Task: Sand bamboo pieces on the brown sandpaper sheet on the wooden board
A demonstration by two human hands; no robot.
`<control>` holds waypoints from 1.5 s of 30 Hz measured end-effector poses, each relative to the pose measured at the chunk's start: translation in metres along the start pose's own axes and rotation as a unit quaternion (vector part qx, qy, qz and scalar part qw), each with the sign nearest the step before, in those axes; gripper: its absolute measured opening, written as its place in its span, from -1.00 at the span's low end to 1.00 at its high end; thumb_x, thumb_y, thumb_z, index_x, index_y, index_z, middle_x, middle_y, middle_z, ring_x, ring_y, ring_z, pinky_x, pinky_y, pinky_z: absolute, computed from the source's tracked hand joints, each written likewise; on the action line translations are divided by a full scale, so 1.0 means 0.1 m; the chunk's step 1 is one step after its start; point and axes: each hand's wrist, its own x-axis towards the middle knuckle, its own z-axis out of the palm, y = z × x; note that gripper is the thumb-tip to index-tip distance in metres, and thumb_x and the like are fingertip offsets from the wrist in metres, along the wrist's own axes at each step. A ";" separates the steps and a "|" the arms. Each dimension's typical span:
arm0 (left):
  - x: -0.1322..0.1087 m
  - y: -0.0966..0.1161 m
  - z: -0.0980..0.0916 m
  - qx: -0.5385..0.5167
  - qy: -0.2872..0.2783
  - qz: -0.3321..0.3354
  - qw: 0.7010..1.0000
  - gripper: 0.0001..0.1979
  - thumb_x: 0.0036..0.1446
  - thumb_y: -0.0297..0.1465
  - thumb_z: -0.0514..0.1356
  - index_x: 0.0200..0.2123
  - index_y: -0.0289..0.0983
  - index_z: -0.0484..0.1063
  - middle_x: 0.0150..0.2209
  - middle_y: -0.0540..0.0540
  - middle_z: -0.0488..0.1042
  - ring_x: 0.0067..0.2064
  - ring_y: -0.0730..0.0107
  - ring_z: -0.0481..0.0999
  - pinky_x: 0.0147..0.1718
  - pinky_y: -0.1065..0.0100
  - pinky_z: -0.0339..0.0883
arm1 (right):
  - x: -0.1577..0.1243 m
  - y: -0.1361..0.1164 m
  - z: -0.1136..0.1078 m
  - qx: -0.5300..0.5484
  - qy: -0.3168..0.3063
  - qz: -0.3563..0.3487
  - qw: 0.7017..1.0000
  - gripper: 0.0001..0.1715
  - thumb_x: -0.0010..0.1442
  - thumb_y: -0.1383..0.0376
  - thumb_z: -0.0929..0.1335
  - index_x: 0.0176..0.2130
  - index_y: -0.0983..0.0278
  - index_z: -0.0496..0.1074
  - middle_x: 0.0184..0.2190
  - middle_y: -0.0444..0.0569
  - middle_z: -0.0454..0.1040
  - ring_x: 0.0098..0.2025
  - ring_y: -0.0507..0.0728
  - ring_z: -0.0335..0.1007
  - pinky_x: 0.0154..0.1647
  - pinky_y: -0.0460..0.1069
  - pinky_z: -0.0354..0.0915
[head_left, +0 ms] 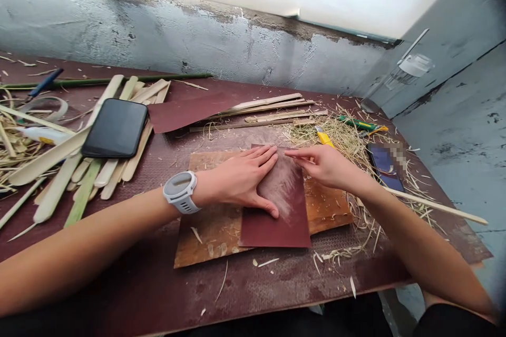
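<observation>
A dark red sheet of sandpaper (272, 234), dusted pale across its upper middle, lies over a brown wooden board (205, 242). My left hand (247, 176) is spread flat on the sandpaper's left side, thumb apart from the fingers; a white watch (181, 192) is on its wrist. Over the sheet's upper right edge, my right hand (318, 163) is closed in a pinch with the fingertips pointing left. Whatever is between those fingertips, if anything, is too small to make out. A yellow-handled cutter (324, 137) lies just beyond the right hand.
Flat bamboo strips (59, 195) are piled at left under a black phone (115, 127). Another sandpaper sheet (185, 110) and thin strips (269, 102) lie behind the board. At right are shavings (312, 131), a green tool (358, 124), a second phone (385, 163) and a long stick (438, 205).
</observation>
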 end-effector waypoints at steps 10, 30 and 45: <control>-0.28 -0.26 -0.46 -0.008 -0.124 0.104 0.987 -0.28 0.33 -0.41 0.26 0.45 0.20 0.17 0.58 -0.01 -0.24 0.58 -0.09 -0.13 0.49 -0.19 -0.06 | -0.74 -0.07 -0.13 0.122 -0.016 0.009 0.992 -0.51 0.54 0.11 0.27 0.36 0.07 0.44 -0.43 -0.19 0.42 -0.42 -0.01 0.25 -0.39 -0.07 0.20; -0.15 0.20 -0.19 0.037 0.024 0.046 0.998 -0.54 0.42 -0.11 0.20 0.23 -0.22 0.48 0.20 -0.35 0.37 0.18 -0.08 0.47 0.15 -0.04 0.45 | -0.81 -0.17 0.00 -0.120 0.027 -0.031 0.992 -0.60 0.52 0.35 0.23 0.23 0.10 0.43 0.03 -0.13 0.65 -0.08 0.11 0.62 -0.10 0.00 0.38; -0.03 0.20 -0.02 0.035 0.089 0.048 0.994 -0.57 0.47 -0.12 0.12 0.13 -0.31 0.51 0.29 -0.37 0.37 0.24 -0.10 0.44 0.26 -0.08 0.37 | -0.87 -0.12 0.13 -0.266 0.005 -0.083 0.960 -0.49 0.40 0.39 0.31 0.25 0.07 0.52 -0.13 -0.09 0.60 -0.28 0.09 0.51 -0.30 -0.01 0.30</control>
